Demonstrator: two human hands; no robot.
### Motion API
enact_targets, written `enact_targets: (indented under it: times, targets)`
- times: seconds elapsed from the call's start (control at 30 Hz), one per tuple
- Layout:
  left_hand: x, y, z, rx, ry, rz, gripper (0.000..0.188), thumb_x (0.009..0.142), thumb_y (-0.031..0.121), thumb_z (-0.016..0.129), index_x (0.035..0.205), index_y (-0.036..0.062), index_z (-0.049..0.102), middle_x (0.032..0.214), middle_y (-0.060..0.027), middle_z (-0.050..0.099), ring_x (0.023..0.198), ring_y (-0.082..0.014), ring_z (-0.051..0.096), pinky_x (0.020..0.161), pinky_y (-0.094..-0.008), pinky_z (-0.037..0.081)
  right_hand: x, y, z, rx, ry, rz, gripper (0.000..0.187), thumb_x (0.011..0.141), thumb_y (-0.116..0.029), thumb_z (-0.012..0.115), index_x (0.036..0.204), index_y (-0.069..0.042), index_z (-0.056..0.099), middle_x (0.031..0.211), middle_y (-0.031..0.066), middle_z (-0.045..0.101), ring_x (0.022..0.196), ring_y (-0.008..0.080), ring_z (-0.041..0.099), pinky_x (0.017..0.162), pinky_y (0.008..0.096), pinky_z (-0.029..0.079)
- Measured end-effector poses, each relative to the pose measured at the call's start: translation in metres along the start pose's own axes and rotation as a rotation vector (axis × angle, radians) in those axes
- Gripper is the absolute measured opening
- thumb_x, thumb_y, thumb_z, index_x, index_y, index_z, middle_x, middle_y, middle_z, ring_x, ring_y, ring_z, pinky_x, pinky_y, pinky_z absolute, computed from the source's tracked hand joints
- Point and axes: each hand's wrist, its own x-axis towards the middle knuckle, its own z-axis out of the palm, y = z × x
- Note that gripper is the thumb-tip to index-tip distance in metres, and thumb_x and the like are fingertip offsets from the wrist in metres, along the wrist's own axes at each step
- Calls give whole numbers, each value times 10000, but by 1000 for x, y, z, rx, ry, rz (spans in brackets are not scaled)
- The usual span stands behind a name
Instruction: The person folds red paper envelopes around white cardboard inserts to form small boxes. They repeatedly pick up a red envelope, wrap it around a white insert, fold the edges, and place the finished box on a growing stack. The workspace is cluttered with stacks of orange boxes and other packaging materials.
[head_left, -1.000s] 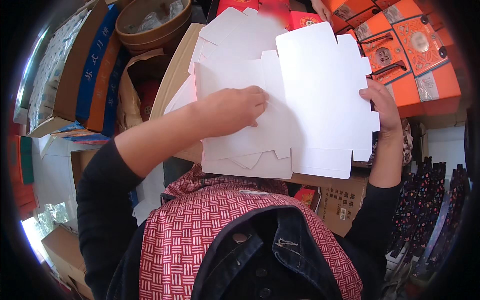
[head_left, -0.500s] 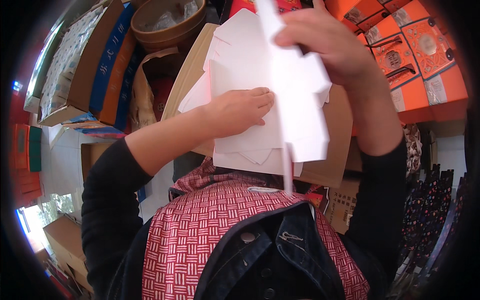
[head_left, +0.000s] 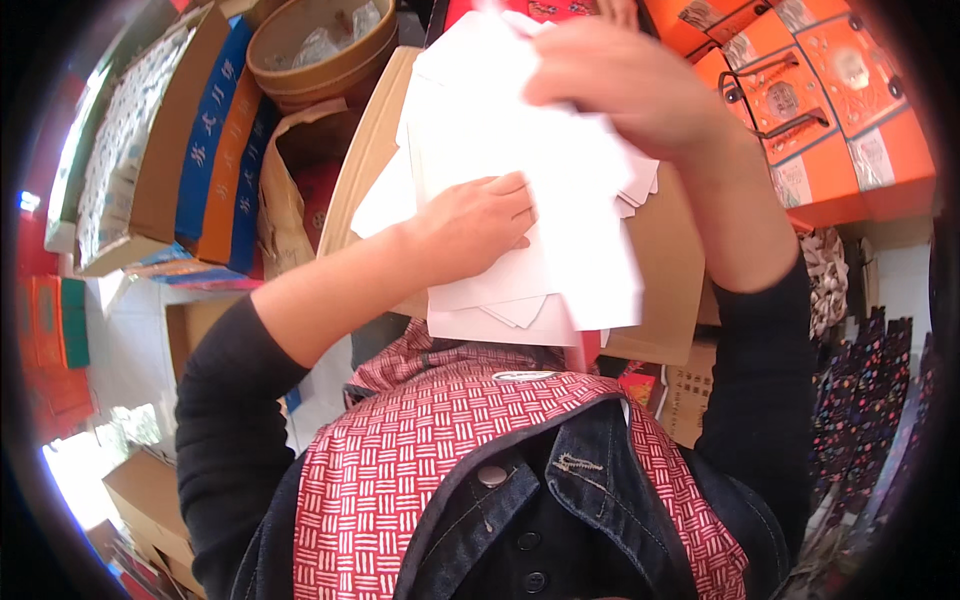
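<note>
White die-cut cardboard blanks (head_left: pixel 470 320) lie stacked on a brown cardboard sheet (head_left: pixel 665 300) in front of my body. Flat on the left part of the top blank rests my left hand (head_left: pixel 475 228), palm down with its fingers stretched out. My right hand (head_left: pixel 610 85), blurred by motion, grips the upper part of a white card panel (head_left: pixel 585 220) that is raised from the stack and leans across it. Its thumb is hidden. Bright glare washes out the card's folds and edges.
Orange boxes with dark handles (head_left: pixel 790 110) are stacked at the far right. A round tan tub (head_left: pixel 320 75) holding clear plastic stands at the far left, near a carton (head_left: pixel 130 165) of small packets. Dark patterned strips (head_left: pixel 865 400) lie at the right.
The raised white panel has swung from nearly upright to a wider, flatter slant. My right hand has shifted slightly left with it. My left hand stays pressed on the blank.
</note>
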Motion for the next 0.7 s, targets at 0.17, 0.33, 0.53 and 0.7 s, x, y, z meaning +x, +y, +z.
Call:
enact_targets:
  times: [0.17, 0.33, 0.53, 0.7]
  targets:
    - [5, -3, 25, 189, 151, 81, 501, 924, 195, 541, 1361, -26, 437, 1423, -140, 437, 1333, -255, 381, 1091, -326, 351, -96, -38, -67, 85, 133, 534, 192, 841, -89, 587, 1016, -14, 615, 1024, 117, 609, 795, 137, 586, 619, 243, 446]
    - [4, 0, 17, 142, 71, 21, 502, 936, 214, 547, 1369, -14, 436, 1408, -139, 462, 1339, -254, 392, 1100, -338, 340, -60, -62, -59, 741, 367, 1231, 284, 840, -155, 505, 972, 73, 611, 731, 55, 629, 601, 68, 580, 540, 201, 445]
    - [6, -2, 14, 211, 124, 120, 433, 923, 194, 556, 1298, -16, 508, 1348, -141, 519, 1298, -264, 439, 1057, -350, 386, -56, -43, -36, 511, 279, 698, 207, 839, -89, 581, 1005, 27, 622, 904, 110, 641, 731, 140, 614, 587, 231, 473]
    - [6, -6, 16, 137, 185, 114, 231, 856, 145, 546, 1003, 12, 664, 1225, -89, 582, 1092, -216, 533, 918, -327, 450, -11, -11, 5, 238, 103, 172, 122, 818, -103, 586, 901, -32, 640, 851, 125, 597, 722, 243, 584, 604, 316, 462]
